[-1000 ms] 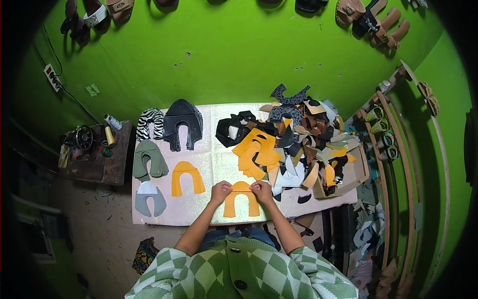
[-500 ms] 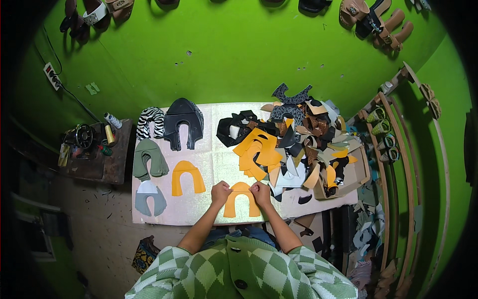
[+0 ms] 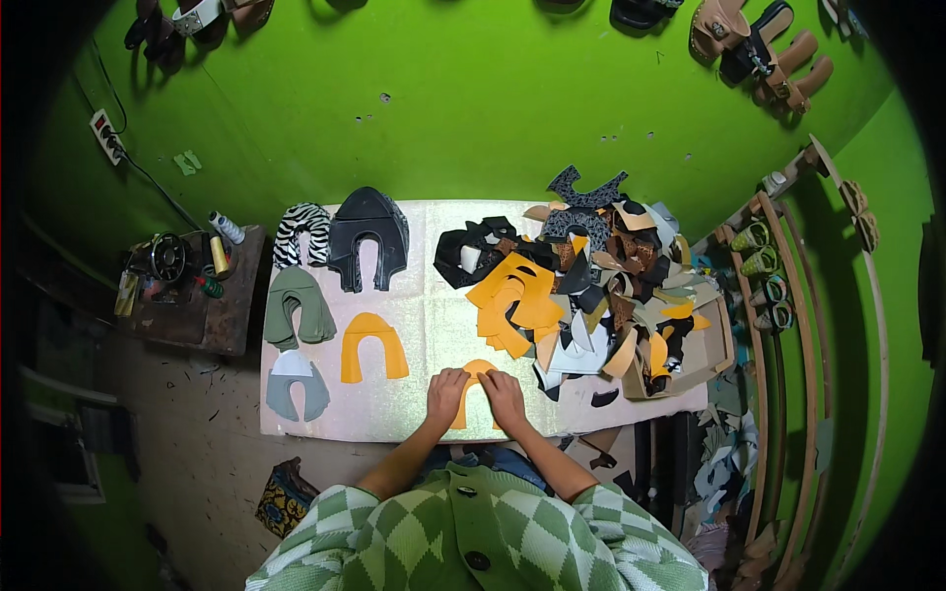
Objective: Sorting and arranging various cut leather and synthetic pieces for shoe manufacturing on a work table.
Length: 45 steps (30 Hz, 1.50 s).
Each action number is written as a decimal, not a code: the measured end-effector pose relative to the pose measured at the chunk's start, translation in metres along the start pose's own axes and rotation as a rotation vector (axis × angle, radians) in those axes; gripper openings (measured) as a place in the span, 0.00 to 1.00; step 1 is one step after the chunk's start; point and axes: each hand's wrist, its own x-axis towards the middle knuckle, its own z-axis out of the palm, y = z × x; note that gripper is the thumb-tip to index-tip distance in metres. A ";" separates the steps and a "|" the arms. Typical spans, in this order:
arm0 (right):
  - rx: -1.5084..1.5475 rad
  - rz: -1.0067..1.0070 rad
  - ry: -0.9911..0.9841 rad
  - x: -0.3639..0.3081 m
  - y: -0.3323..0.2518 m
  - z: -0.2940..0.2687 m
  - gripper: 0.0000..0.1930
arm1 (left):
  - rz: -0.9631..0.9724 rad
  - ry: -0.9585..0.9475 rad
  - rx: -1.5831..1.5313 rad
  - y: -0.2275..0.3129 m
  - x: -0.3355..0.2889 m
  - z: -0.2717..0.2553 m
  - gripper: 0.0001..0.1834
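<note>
An orange arch-shaped shoe upper piece (image 3: 481, 366) lies on the pale tabletop close to the front edge, its open end toward me. My left hand (image 3: 446, 396) bends over its left side, fingers together and pressing on it. Over the right side, my right hand (image 3: 506, 398) does the same, its fingertips near the upper bend. Both hands hide much of the piece, and the thumbs are not clearly visible. Farther left rests a matching orange upper piece (image 3: 374, 326), apart from my hands.
Green (image 3: 297, 313), grey (image 3: 296, 397), zebra-striped (image 3: 303, 234) and black (image 3: 368, 231) upper pieces line the table's left. Orange cutouts (image 3: 514, 300) lie by a heap of scraps and a cardboard box (image 3: 716, 340) on the right. A side table (image 3: 212, 320) holds thread spools.
My hands have moved inward from the upper corners onto the sides of the orange piece, covering more of it. The view has shifted slightly.
</note>
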 end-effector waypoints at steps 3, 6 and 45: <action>-0.109 0.015 -0.075 -0.004 -0.014 0.000 0.19 | 0.069 0.069 0.079 -0.003 -0.012 0.007 0.18; -0.202 0.033 -0.073 -0.011 -0.013 -0.001 0.21 | 0.088 0.019 0.231 0.011 -0.017 -0.002 0.22; 0.183 0.679 -0.126 0.007 0.019 0.000 0.06 | -0.722 0.158 -0.230 0.000 0.013 0.013 0.09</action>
